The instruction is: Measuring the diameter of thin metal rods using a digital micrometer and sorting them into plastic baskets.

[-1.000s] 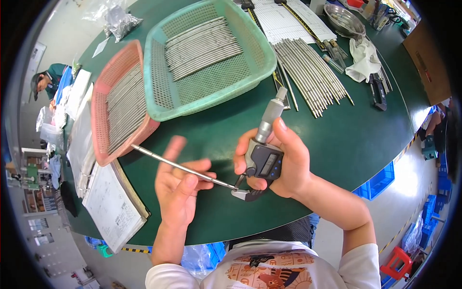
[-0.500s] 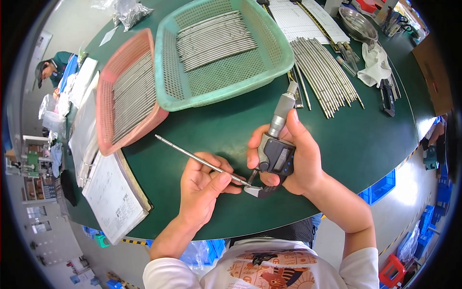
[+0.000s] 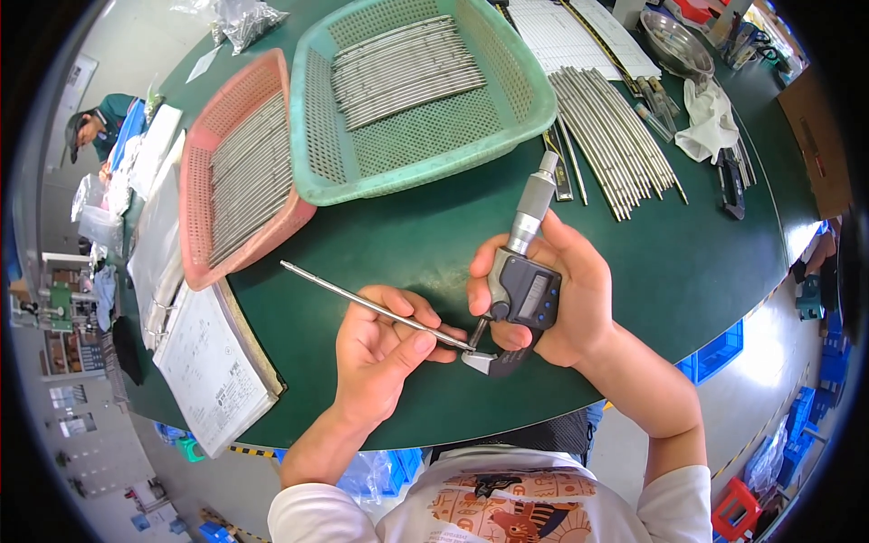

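A thin metal rod slants down to the right, pinched between the thumb and fingers of my left hand. Its lower right end lies at the jaws of a digital micrometer; whether both jaws touch it is too small to tell. My right hand is wrapped round the micrometer's frame. The micrometer's silver thimble points up and away, and its small display faces up. Beyond my hands stands a green basket with a layer of similar rods. A pink basket beside it holds more rods.
Several loose rods lie on the green table at right, near a white glove, a black caliper and a metal bowl. An open binder lies at left. Another person is at the far left.
The rod's free end has swung slightly left and down, and the rod lies a little flatter. My right hand and the micrometer have shifted slightly right.
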### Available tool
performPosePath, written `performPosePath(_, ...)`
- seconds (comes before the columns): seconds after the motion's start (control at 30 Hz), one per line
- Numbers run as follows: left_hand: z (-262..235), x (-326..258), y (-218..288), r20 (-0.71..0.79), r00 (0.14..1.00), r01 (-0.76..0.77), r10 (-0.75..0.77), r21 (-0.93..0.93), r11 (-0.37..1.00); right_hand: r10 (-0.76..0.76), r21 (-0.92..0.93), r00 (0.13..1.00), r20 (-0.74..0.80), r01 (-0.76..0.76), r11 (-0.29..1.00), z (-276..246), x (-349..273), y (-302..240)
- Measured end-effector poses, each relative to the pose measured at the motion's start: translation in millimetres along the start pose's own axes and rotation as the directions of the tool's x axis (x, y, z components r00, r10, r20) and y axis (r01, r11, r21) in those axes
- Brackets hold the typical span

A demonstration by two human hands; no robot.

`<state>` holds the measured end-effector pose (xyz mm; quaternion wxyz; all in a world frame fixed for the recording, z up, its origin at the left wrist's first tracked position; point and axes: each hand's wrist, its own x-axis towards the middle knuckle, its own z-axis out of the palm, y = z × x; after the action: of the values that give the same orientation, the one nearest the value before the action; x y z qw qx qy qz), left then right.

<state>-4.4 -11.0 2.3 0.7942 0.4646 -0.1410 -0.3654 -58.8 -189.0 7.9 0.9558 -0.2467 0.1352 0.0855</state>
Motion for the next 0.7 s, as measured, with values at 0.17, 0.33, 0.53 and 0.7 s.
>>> performPosePath(0.17, -0.3, 0.4, -0.6, 0.001, 1.000, -0.003, 0.003, 0.005, 1.000, -0.004, 0.005, 1.000, 0.004, 0.004, 1.000, -1.1, 0.5, 0.6)
performPosePath(0.33, -0.8, 1.4, -2.2, 0.010, 1.000, 0.001, -0.001, -0.008, 1.000, -0.023, -0.058, 1.000, 0.012, 0.024, 0.998, -3.2, 0.0, 1.0)
performPosePath(0.53, 1.6, -0.4, 0.9, -0.030, 1.000, 0.003, -0.002, 0.047, 0.999, -0.016, -0.060, 1.000, 0.013, 0.017, 0.998, -1.0, -0.3, 1.5)
performPosePath(0.7, 0.6, 1.0, -2.6, -0.102, 0.995, 0.007, 0.003, 0.098, 0.995, -0.022, -0.071, 0.999, 0.030, 0.024, 0.997, -2.8, 0.0, 1.8)
